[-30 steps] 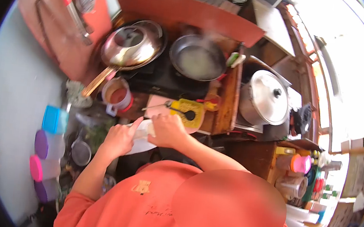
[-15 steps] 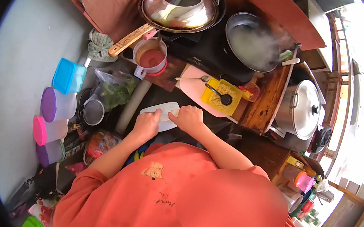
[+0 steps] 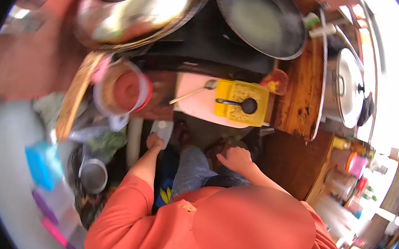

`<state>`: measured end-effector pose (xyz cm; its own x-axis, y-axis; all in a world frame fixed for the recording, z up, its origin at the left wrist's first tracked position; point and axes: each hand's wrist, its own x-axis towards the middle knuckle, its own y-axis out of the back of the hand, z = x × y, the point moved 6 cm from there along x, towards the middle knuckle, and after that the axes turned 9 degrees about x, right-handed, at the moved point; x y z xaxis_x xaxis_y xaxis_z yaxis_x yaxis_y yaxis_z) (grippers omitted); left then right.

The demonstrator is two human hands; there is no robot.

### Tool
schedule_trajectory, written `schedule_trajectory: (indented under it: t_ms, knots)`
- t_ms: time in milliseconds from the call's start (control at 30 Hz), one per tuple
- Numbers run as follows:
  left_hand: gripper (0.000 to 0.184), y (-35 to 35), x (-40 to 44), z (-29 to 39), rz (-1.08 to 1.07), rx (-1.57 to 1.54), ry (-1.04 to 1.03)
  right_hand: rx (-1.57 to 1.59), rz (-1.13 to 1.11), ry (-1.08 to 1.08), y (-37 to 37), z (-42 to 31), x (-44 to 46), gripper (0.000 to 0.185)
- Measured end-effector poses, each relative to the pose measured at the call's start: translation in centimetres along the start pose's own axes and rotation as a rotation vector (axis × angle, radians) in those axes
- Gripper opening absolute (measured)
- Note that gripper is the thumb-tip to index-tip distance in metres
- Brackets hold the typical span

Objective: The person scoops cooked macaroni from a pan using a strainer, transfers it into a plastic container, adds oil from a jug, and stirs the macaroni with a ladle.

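Low at the left of the counter, my left hand (image 3: 155, 142) grips the near end of a white, translucent plastic container (image 3: 162, 129). My right hand (image 3: 237, 159) is apart from it, below the yellow tub, with its fingers curled; whether something small is in them is hidden. On a pink board (image 3: 196, 106) sits the yellow tub (image 3: 261, 115) of pale food pieces, with a black ladle (image 3: 248, 105) on top. A spoon (image 3: 190, 95) lies on the board left of the tub.
Behind the board is a black stove with a pan of cloudy liquid (image 3: 257, 22) and a lidded metal pan (image 3: 128, 17), its wooden handle (image 3: 75, 95) jutting forward. A jug (image 3: 122, 88) stands left. A large lidded pot (image 3: 347, 88) is at the right.
My hands were together at the white container; now my right hand has come away to the right, while my left has lowered with the container. The view has tilted and shifted.
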<state>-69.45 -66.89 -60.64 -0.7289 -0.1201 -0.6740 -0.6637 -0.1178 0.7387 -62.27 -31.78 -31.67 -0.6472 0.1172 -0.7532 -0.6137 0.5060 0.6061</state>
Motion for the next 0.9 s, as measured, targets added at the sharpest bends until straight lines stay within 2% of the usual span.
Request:
schedule_trajectory:
  t_ms: [100, 167, 233, 333, 433, 500, 633, 700, 900]
  knots:
    - [0.03, -3.8, 5.4, -0.7, -0.057, 0.095, 0.079, 0.033, -0.027, -0.122, -2.8, 5.6, 0.1, 0.058]
    - [0.026, -9.3, 10.4, -3.4, 0.036, 0.255, -0.004, 0.053, -0.036, -0.207, -4.3, 8.8, -0.1, 0.058]
    - [0.025, -16.5, 16.3, -7.2, -0.053, 0.333, -0.279, 0.057, -0.062, -0.269, -5.9, 11.5, -0.2, 0.058]
    - [0.025, -14.9, 16.3, -8.5, 0.072, 0.123, -0.026, 0.025, -0.094, -0.328, -8.5, 14.5, -0.5, 0.057]
    - [0.025, -13.4, 15.3, -8.6, 0.146, -0.038, 0.043, 0.029, -0.124, -0.351, -10.0, 16.0, -0.5, 0.055]
    - [0.026, -13.2, 15.1, -8.4, 0.172, -0.098, 0.043, 0.035, -0.124, -0.326, -10.4, 16.1, -0.5, 0.052]
    - [0.025, -19.3, 19.0, -11.0, 0.18, -0.072, -0.048, 0.059, -0.121, -0.317, -11.2, 16.7, -0.7, 0.05]
    - [0.027, -20.1, 19.3, -11.1, 0.183, -0.06, -0.093, 0.085, -0.099, -0.282, -11.4, 16.8, -1.0, 0.049]
    - [0.033, -21.8, 17.6, -12.8, 0.077, 0.016, -0.109, 0.136, -0.1, -0.223, -11.6, 18.1, -2.0, 0.043]
